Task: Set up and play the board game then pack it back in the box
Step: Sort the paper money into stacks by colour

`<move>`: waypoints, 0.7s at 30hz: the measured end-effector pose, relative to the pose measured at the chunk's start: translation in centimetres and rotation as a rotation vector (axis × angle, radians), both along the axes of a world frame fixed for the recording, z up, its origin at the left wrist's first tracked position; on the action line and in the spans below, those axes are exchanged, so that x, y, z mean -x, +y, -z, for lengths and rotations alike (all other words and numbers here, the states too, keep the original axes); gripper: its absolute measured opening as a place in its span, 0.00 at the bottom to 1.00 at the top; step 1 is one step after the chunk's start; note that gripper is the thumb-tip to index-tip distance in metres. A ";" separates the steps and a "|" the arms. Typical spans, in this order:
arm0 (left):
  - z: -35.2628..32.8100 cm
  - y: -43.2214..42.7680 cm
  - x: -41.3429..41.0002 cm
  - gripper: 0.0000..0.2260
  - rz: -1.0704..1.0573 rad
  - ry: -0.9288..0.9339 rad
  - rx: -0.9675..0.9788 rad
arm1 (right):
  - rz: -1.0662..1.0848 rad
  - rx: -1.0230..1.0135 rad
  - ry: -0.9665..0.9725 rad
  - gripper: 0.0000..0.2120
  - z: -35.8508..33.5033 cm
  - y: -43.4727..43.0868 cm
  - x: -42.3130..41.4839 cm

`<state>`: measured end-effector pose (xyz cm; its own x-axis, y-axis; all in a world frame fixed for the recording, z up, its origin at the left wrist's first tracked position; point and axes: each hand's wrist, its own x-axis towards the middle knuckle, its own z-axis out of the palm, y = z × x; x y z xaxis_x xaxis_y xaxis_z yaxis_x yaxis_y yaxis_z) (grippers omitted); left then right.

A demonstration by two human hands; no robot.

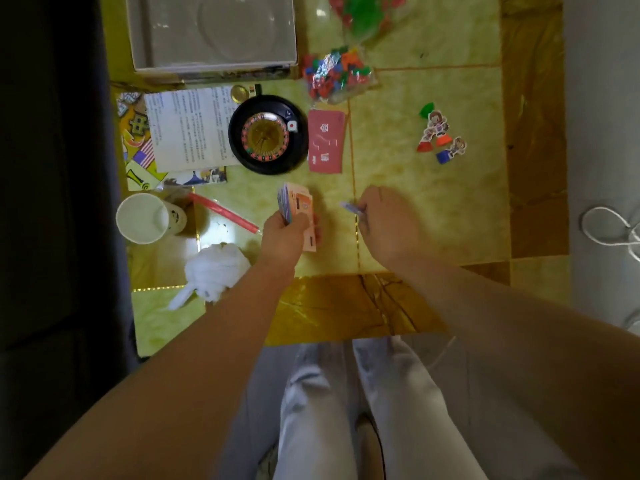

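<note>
My left hand point(284, 237) grips a stack of paper play money point(297, 206), fanned upward over the yellow-green table point(426, 209). My right hand point(386, 223) pinches a single purple-blue note point(349, 207) just right of the stack. Farther out lie a black roulette wheel point(267, 135), a red card deck point(326, 141), a printed instruction sheet point(188, 128) on the folded game board point(135, 133), and the open game box point(211, 32). Standing character pawns point(440, 135) with coloured bases sit at the right. Two clear bags of small coloured pieces point(337, 76) rest near the box.
A white paper cup point(143, 218) stands at the left, beside a red pen-like stick point(225, 212). Crumpled white tissue point(213, 268) lies near the table's front edge. A white cord point(609, 226) lies off the table at the right. My legs are below the table edge.
</note>
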<state>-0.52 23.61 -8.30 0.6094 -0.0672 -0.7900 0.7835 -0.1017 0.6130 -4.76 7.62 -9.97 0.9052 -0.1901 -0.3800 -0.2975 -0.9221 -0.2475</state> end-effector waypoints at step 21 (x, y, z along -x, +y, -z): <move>1.8 -0.8 1.6 0.02 -0.038 0.125 0.063 | 0.711 -0.996 0.292 0.05 0.8 0.2 1.1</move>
<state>-2.10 22.81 -10.11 0.5092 -0.0976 -0.8551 0.8569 -0.0352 0.5143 -5.88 7.78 -10.77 0.5786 -0.1163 -0.8073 -0.8118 0.0133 -0.5838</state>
